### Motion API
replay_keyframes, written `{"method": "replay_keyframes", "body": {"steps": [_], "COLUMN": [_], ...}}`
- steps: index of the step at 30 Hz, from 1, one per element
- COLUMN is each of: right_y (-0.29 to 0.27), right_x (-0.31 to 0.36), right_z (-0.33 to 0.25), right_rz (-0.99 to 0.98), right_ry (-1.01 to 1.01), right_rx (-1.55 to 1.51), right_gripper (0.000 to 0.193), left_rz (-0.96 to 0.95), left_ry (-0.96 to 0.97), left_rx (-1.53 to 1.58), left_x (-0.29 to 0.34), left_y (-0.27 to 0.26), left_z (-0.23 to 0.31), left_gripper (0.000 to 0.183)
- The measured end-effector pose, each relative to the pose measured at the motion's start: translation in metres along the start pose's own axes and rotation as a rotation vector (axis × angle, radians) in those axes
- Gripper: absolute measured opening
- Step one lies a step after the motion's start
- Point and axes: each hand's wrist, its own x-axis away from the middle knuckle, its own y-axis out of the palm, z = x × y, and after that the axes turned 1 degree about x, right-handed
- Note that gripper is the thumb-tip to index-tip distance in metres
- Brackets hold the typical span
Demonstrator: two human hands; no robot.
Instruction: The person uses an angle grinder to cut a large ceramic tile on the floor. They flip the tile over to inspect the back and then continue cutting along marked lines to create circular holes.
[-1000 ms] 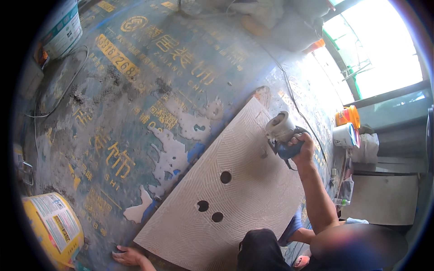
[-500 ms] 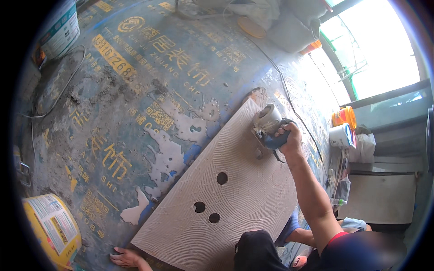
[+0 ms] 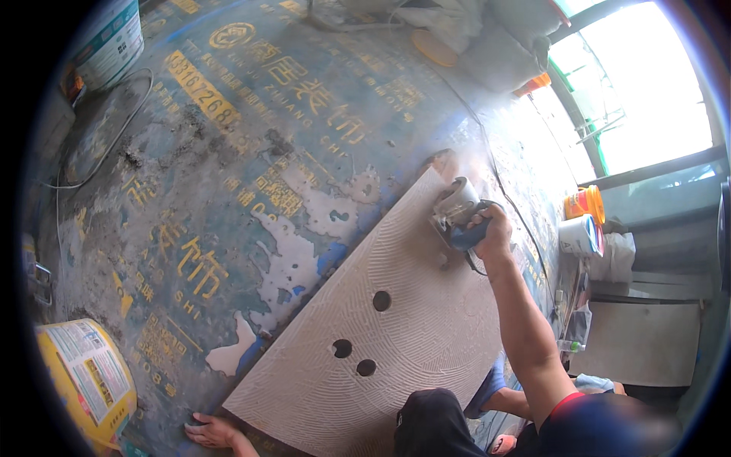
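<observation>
A large pale tile [image 3: 320,396] lies on the floor with its combed, ridged back facing up. Three round dark holes pierce it, one apart from a close pair. At the tile's far end my right hand [image 3: 493,232] is wrapped round the blue handle of a handheld tile cutter [image 3: 455,204]. The cutter rests on the tile, its blade hidden, and pale dust hangs in the air just beyond it. My left hand [image 3: 213,432] lies low at the left by the tile's near corner, fingers stretched out and apart; whether it touches the tile I cannot tell.
A yellow bucket [image 3: 85,381] stands at the near left, a white bucket [image 3: 110,46] at the far left. Blue floor sheeting [image 3: 228,160] has grey dried patches. A dark cord [image 3: 524,217] runs past the cutter. Orange and white buckets [image 3: 579,234] stand under the window.
A thicker cloud of dust has risen beyond the cutter. The whole view has shifted slightly; both hands keep about the same places, the right still gripping the tile cutter.
</observation>
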Motion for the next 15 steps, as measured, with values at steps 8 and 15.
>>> {"method": "replay_keyframes", "body": {"steps": [8,15], "right_y": [-0.017,-0.078], "right_x": [0.008,0.052], "right_z": [-0.007,-0.095], "right_rz": [-0.106,-0.091], "right_ry": [0.008,0.104], "right_rx": [-0.106,-0.138], "right_gripper": [0.008,0.009], "left_rz": [0.021,0.088], "left_ry": [0.014,0.052], "left_rx": [0.03,0.067], "left_x": [-0.002,-0.003], "left_y": [-0.005,0.002], "left_z": [0.005,0.001], "left_gripper": [0.06,0.06]}}
